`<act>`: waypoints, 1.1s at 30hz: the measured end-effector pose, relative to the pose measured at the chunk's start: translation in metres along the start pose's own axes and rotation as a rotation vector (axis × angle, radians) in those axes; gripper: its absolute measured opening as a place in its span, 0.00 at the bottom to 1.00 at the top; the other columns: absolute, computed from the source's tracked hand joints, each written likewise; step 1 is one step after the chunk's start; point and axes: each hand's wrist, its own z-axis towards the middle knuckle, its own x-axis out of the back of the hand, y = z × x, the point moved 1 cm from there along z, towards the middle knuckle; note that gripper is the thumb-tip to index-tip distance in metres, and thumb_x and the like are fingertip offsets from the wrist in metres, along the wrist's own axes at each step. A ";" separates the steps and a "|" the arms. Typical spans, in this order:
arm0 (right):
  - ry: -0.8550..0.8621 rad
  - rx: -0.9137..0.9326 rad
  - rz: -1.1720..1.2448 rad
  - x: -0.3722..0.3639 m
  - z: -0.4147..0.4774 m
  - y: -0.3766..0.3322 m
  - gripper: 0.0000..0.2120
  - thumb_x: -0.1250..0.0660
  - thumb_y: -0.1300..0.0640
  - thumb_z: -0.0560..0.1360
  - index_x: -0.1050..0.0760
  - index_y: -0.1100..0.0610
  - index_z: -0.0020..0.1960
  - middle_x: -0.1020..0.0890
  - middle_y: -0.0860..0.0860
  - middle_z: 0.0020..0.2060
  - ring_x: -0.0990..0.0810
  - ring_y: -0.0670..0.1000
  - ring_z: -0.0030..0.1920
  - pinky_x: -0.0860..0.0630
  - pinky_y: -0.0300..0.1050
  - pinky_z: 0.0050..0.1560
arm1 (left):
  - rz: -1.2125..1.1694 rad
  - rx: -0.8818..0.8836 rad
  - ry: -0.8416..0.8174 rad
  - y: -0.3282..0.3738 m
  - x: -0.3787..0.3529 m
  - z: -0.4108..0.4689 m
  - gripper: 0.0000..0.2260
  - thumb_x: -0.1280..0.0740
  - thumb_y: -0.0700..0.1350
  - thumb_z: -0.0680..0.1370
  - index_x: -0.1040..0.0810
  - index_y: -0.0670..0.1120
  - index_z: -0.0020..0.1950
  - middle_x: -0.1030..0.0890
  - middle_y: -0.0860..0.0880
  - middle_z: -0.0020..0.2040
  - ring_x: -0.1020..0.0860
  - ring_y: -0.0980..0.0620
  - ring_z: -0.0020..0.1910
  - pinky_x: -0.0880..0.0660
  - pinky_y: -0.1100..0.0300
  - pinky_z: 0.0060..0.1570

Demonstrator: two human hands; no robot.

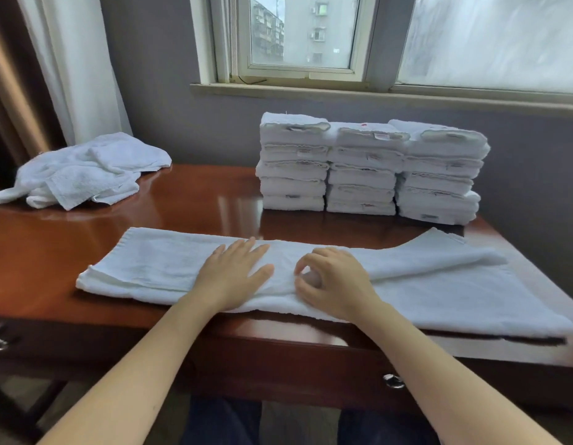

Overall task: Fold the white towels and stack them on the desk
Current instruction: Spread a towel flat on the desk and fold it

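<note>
Hands rest on the towel (150, 261), which lies lengthwise along the desk's (195, 203) 6 o'clock edge. The left hand (235, 273) lies flat and spread, and the right hand (334, 279) is curled, pinching cloth. Being soft, light and limp, the towel is probably best taken by its 3 o'clock corners. Stacks (362, 168) stand at 12.

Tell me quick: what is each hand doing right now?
Left hand: open, pressing flat on the half-folded white towel.
Right hand: fingers curled, pinching a fold of that towel.
</note>
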 end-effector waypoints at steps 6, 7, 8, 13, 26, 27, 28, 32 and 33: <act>-0.012 0.006 0.058 -0.024 0.033 -0.023 0.09 0.35 0.50 0.72 0.19 0.52 0.46 0.29 0.41 0.35 0.32 0.43 0.40 0.34 0.43 0.46 | -0.014 0.057 -0.036 -0.041 0.018 -0.002 0.26 0.50 0.62 0.82 0.46 0.58 0.80 0.51 0.53 0.81 0.53 0.55 0.80 0.56 0.53 0.77; -0.026 -0.010 0.072 -0.024 0.035 -0.023 0.10 0.38 0.50 0.73 0.20 0.52 0.45 0.28 0.42 0.34 0.31 0.44 0.40 0.34 0.44 0.47 | -0.047 0.055 -0.025 -0.040 0.020 -0.001 0.25 0.48 0.60 0.83 0.42 0.58 0.79 0.49 0.53 0.81 0.50 0.54 0.79 0.54 0.52 0.77; -0.042 -0.029 0.082 -0.022 0.036 -0.020 0.11 0.42 0.49 0.72 0.21 0.51 0.43 0.26 0.43 0.34 0.30 0.45 0.40 0.33 0.45 0.49 | -0.123 0.049 0.003 -0.035 0.023 -0.001 0.22 0.45 0.58 0.82 0.36 0.59 0.76 0.44 0.53 0.80 0.45 0.54 0.78 0.49 0.52 0.76; -0.034 -0.114 0.013 0.006 0.035 0.023 0.15 0.49 0.53 0.72 0.24 0.53 0.40 0.20 0.47 0.35 0.28 0.49 0.41 0.37 0.46 0.58 | -0.445 -0.137 0.079 0.024 0.039 0.015 0.10 0.39 0.55 0.80 0.18 0.61 0.48 0.23 0.60 0.53 0.25 0.62 0.54 0.26 0.55 0.58; -0.084 -0.304 -0.291 0.076 0.006 0.152 0.13 0.39 0.59 0.75 0.19 0.50 0.53 0.18 0.45 0.51 0.28 0.50 0.59 0.37 0.42 0.61 | -0.393 -0.247 -0.084 0.166 0.023 0.090 0.07 0.32 0.57 0.73 0.21 0.60 0.50 0.20 0.63 0.47 0.22 0.62 0.47 0.22 0.53 0.49; -0.047 -0.329 -0.308 0.079 0.003 0.157 0.12 0.38 0.58 0.75 0.18 0.50 0.53 0.18 0.46 0.50 0.27 0.51 0.58 0.36 0.43 0.59 | -0.397 -0.251 -0.061 0.171 0.021 0.092 0.06 0.32 0.56 0.73 0.22 0.60 0.49 0.20 0.62 0.47 0.22 0.62 0.47 0.22 0.53 0.49; 0.010 -0.352 -0.325 0.083 -0.001 0.159 0.11 0.37 0.58 0.74 0.18 0.50 0.51 0.18 0.46 0.48 0.26 0.52 0.56 0.36 0.43 0.57 | -0.403 -0.256 -0.033 0.176 0.020 0.093 0.05 0.31 0.54 0.73 0.22 0.61 0.48 0.20 0.62 0.47 0.22 0.61 0.47 0.22 0.54 0.48; 0.237 -0.347 -0.399 0.101 -0.026 0.160 0.05 0.30 0.61 0.67 0.18 0.53 0.39 0.19 0.48 0.37 0.23 0.55 0.50 0.37 0.46 0.60 | -0.488 -0.302 0.073 0.190 0.018 0.088 0.03 0.32 0.51 0.72 0.21 0.59 0.44 0.20 0.61 0.42 0.22 0.60 0.43 0.24 0.57 0.41; 0.279 -0.326 -0.414 0.107 -0.033 0.159 0.05 0.29 0.63 0.65 0.18 0.54 0.36 0.20 0.48 0.35 0.22 0.56 0.48 0.37 0.47 0.61 | -0.511 -0.317 0.085 0.192 0.018 0.085 0.02 0.32 0.51 0.72 0.21 0.59 0.43 0.20 0.60 0.41 0.23 0.60 0.41 0.25 0.57 0.40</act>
